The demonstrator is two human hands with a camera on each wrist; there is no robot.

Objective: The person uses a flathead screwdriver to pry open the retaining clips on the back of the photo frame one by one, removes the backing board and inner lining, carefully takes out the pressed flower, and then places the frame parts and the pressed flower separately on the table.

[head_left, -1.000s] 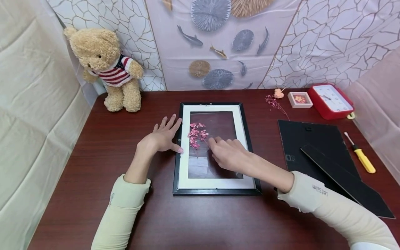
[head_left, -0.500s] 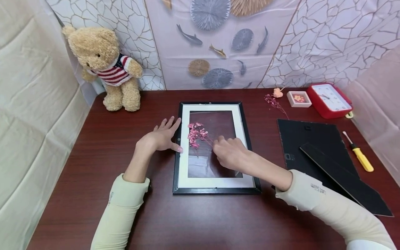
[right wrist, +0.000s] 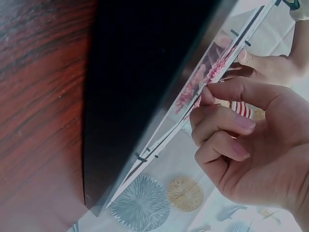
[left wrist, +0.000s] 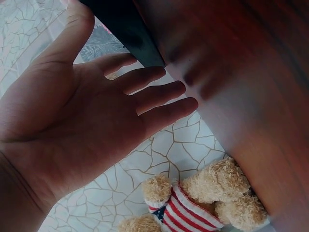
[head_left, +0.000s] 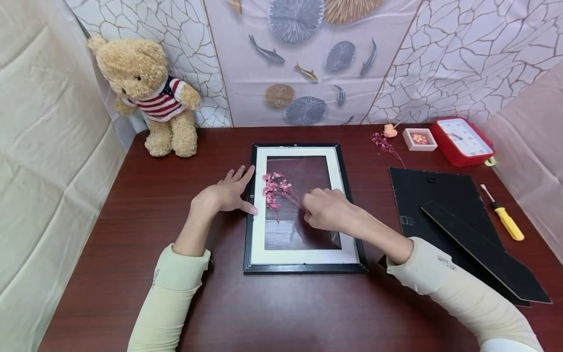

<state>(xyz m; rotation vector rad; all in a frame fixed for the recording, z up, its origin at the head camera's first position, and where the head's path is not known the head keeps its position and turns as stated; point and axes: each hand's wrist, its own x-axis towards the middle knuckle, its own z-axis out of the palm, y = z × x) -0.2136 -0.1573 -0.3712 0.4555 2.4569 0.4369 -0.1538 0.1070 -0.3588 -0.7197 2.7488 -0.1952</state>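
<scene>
A picture frame (head_left: 305,268) with a black border and white mat lies flat on the dark red table. Over the left part of its glass is a sprig of pink dried flowers (head_left: 276,187), stem pointing right. My right hand (head_left: 330,210) pinches the end of that stem between thumb and curled fingers, close over the glass; the right wrist view shows the sprig (right wrist: 219,66) beside the fingertips. My left hand (head_left: 224,195) has its fingers spread at the frame's left edge, thumb on the border. In the left wrist view the left palm (left wrist: 82,106) faces the camera, fingers straight.
To the right lie a black backing board (head_left: 440,190) with a stand flap (head_left: 479,249) and a yellow screwdriver (head_left: 508,221). Behind are another dried sprig (head_left: 387,145), a peach flower (head_left: 389,130), a small white box (head_left: 420,140) and a red clock (head_left: 462,142). A teddy bear (head_left: 151,98) sits back left.
My right hand has shifted slightly to the right along the stem, baring more of it. The flower heads have barely moved, and my left hand stays at the frame's edge.
</scene>
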